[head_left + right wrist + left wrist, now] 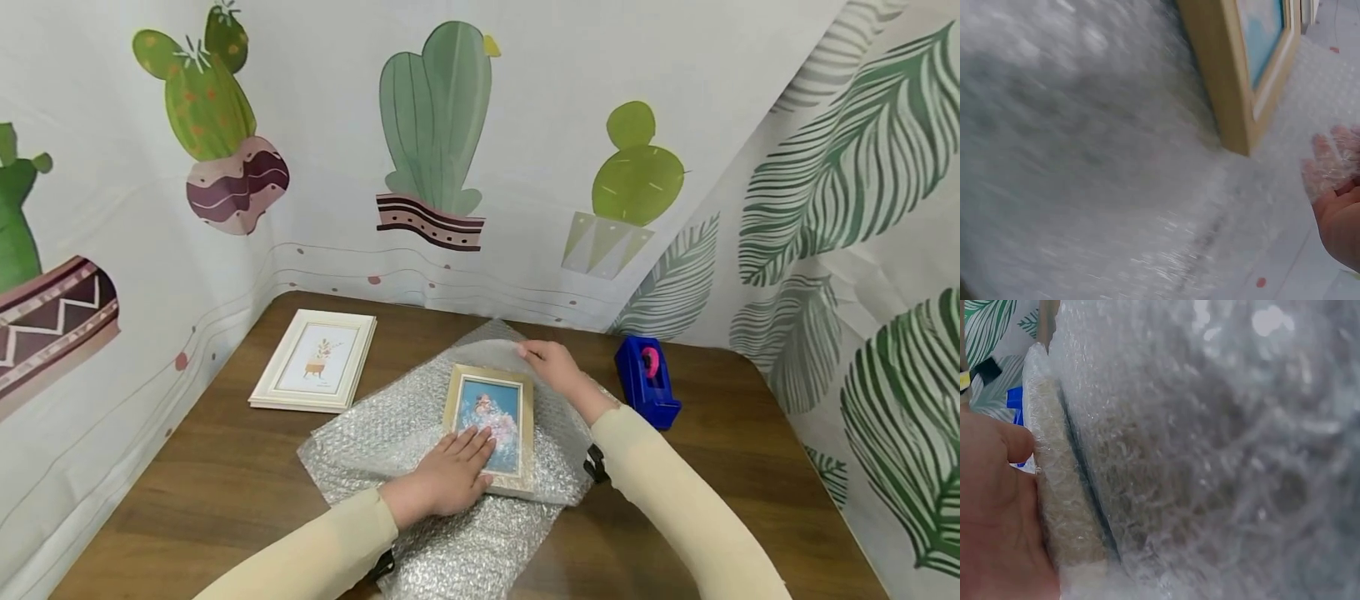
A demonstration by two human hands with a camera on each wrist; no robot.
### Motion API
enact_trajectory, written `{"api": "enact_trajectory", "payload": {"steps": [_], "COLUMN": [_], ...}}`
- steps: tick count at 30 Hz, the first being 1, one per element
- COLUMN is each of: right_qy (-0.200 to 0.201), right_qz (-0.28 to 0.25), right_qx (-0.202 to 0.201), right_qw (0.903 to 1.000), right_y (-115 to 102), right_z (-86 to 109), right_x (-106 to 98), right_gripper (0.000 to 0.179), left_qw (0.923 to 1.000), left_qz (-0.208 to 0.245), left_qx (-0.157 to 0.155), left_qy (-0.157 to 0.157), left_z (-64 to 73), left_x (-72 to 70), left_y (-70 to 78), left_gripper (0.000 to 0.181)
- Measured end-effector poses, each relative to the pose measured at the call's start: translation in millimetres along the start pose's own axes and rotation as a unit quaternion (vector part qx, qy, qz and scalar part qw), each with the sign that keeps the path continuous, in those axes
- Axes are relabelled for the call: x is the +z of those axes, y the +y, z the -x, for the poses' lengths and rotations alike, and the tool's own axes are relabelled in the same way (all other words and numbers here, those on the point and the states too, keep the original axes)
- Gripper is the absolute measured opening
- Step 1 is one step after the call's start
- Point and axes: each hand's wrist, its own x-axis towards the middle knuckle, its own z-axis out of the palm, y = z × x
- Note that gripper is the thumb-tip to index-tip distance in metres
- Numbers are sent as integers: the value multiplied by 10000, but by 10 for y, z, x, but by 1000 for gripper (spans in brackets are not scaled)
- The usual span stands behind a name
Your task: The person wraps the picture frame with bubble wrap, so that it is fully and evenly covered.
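A gold-rimmed picture frame (491,404) with a blue picture lies face up on a sheet of bubble wrap (360,442). My left hand (453,473) rests flat over the frame's lower left part, fingers extended across a fold of wrap and the glass. In the left wrist view, bubble wrap (1166,475) covers the frame's side beside my left hand (997,506). Beyond the frame's top right corner, my right hand (555,364) pinches the wrap's far edge and holds it raised. The right wrist view shows clear wrap over the fingers of my right hand (1344,215).
White picture frames (313,362), apparently stacked, lie at the back left of the wooden table (210,500). A blue tape dispenser (647,383) with a pink core stands at the right. Behind the table hangs a cloth (322,150) printed with cacti and leaves.
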Motion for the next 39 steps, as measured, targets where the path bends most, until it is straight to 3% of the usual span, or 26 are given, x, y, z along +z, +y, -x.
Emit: {"api": "enact_trajectory", "payload": {"steps": [4, 13, 18, 32, 39], "right_qy": [38, -136, -142, -165, -413], "right_qz": [-416, 150, 402, 1089, 1764], "right_qx": [-3, -774, -1067, -1107, -1180], "right_qw": [9991, 9968, 9934, 9877, 9764], "right_y": [88, 210, 263, 292, 255], "right_z": [202, 474, 518, 548, 550], "right_x": [102, 297, 365, 504, 522], "right_gripper": [40, 32, 31, 31, 34], "left_qw": [9999, 9995, 9993, 9997, 9997], "left_qz": [-99, -284, -363, -217, -239], "left_qx": [4, -11, -53, -69, -69], "left_qy": [21, 103, 118, -8, -64], "left_z": [8, -11, -36, -45, -23], "left_x": [-2, 38, 64, 44, 15], "left_y": [23, 67, 75, 63, 38], "left_gripper": [59, 58, 58, 59, 60]}}
